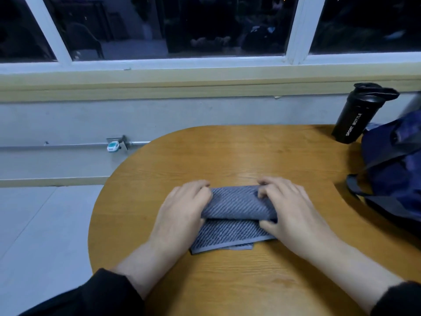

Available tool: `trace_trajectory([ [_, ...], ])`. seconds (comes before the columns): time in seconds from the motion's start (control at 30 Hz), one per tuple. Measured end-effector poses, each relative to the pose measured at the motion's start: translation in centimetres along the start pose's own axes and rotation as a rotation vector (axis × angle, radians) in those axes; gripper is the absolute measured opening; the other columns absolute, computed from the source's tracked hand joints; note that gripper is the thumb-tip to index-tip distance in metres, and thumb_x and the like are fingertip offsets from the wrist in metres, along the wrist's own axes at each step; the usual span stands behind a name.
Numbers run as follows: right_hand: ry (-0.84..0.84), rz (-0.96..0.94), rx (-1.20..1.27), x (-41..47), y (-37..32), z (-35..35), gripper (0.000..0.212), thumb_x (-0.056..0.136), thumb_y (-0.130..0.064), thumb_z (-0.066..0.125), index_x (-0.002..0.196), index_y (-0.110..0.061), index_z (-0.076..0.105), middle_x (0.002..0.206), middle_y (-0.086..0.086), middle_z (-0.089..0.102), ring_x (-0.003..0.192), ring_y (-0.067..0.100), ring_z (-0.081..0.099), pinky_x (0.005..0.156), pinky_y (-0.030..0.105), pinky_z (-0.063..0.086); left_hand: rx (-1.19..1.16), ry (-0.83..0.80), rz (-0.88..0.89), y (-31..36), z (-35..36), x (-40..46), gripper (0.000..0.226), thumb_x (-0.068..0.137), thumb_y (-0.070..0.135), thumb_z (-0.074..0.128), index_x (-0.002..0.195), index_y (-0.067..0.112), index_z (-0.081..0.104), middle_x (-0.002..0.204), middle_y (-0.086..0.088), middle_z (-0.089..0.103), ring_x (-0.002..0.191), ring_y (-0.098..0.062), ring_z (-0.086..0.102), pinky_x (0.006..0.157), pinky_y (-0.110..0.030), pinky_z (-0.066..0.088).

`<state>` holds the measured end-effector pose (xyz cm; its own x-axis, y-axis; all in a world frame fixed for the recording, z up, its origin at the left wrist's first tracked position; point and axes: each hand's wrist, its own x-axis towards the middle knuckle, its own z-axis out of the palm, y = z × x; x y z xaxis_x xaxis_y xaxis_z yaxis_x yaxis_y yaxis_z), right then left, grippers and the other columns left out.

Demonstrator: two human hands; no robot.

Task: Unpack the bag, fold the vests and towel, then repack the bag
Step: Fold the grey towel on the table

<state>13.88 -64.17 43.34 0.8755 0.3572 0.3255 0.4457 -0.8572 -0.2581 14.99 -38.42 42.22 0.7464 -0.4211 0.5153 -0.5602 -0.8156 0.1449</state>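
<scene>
The towel [237,215] lies mid-bench [250,156], grey and ribbed, partly folded: a doubled upper fold sits over a flatter lower layer whose hem shows at the near edge. The left hand [182,210] grips the fold's left end, the right hand [293,208] its right end, fingers curled over the far edge and thumbs tucked under. It looks soft, light and limp, with enough nap to resist sliding, so layers may drift unless pinched at the ends or corners together. The bag [394,169] sits at the right, well apart, a bottle [357,115] behind it
</scene>
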Motion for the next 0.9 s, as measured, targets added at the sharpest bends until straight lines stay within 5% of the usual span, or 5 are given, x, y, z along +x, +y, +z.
trace_trajectory([
  [0.27,-0.125,-0.062,0.031,-4.1,0.8,1.6,0.033,0.083,-0.053,0.063,0.105,-0.039,0.044,0.165,-0.013,0.026,0.155,0.008,0.014,0.122,0.043,0.024,-0.196,-0.067,0.144,1.0,0.3,-5.3,0.025,0.083,0.036,0.073,0.095,0.021,0.058,0.154,0.0,0.048,0.147,-0.014,0.038,0.121,-0.043,0.027],
  [0.5,-0.165,0.186,0.39,-2.5,1.3,0.9,0.021,0.089,-0.071,0.046,0.097,-0.052,0.046,0.145,-0.036,0.042,0.145,-0.004,0.031,0.117,0.048,0.032,-0.323,-0.265,-0.244,1.5,-1.6,0.2,0.02,0.088,0.06,0.062,0.089,0.04,0.058,0.125,0.025,0.059,0.114,0.006,0.046,0.106,-0.04,0.037],
  [0.6,-0.192,0.416,0.353,-1.9,0.3,-0.1,0.063,0.073,-0.082,0.054,0.126,-0.055,0.033,0.143,-0.022,0.051,0.138,0.014,0.046,0.118,0.044,0.032,-0.298,-0.701,-0.399,1.0,-2.6,3.6,0.074,0.08,0.055,0.078,0.142,0.038,0.043,0.139,0.013,0.055,0.124,-0.011,0.052,0.108,-0.034,0.041],
  [0.7,-0.154,0.599,0.288,-2.3,-1.1,0.2,0.096,0.086,-0.072,0.053,0.161,-0.031,0.008,0.153,-0.012,0.047,0.151,0.026,0.029,0.125,0.041,0.011,-0.387,-0.864,-0.475,1.2,-2.7,4.4,0.071,0.077,0.046,0.085,0.138,0.026,0.055,0.128,0.005,0.066,0.114,-0.014,0.062,0.097,-0.028,0.05],
  [0.9,0.248,0.824,1.211,-2.4,-5.4,1.1,0.113,0.076,-0.049,0.076,0.161,-0.035,0.002,0.148,-0.009,0.05,0.13,0.005,0.054,0.111,0.031,0.039,-0.91,-0.591,-0.769,3.3,-1.7,3.4,0.052,0.071,0.014,0.089,0.116,0.018,0.063,0.103,-0.003,0.077,0.093,-0.017,0.074,0.086,-0.034,0.059],
])
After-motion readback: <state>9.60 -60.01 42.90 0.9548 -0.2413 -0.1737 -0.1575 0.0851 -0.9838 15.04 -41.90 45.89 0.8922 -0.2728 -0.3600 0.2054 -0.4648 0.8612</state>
